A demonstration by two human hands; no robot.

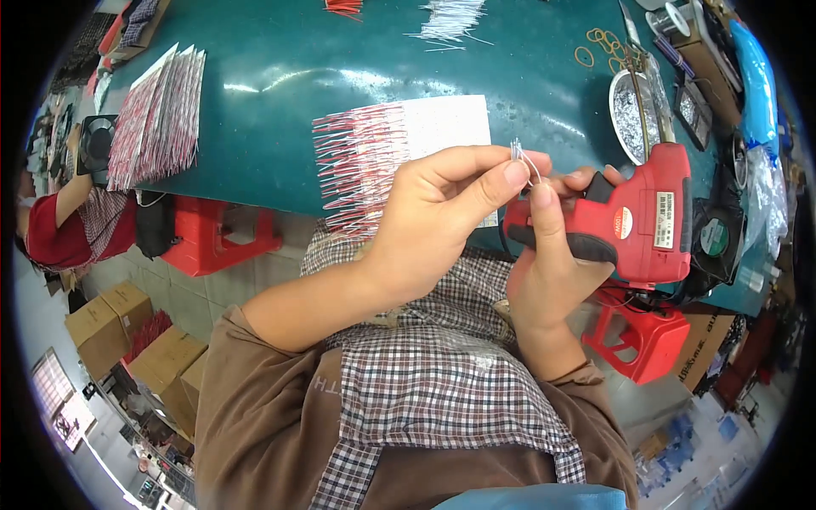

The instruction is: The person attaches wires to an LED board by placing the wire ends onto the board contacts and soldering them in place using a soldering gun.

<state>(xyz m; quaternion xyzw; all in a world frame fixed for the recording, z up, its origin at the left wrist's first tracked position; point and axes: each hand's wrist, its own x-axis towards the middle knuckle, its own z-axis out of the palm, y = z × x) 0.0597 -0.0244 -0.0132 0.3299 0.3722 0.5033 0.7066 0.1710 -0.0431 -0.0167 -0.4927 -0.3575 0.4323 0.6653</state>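
- While the right hand grips the red gun, fingers wrapped shut round its handle, keep it steady.
- Left hand pinches the thin wire between thumb and forefinger, just above the fingertips; hold firm.
- Beyond the fingers lies a wire sheet on the table.

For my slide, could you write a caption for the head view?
Left hand pinches thin wires while right hand grips a red soldering gun over a green table.

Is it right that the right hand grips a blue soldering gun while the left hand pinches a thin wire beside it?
Not quite: the head view shows the soldering gun is red, not blue. The rest holds: the right hand grips it while the left hand pinches the thin wire beside it.
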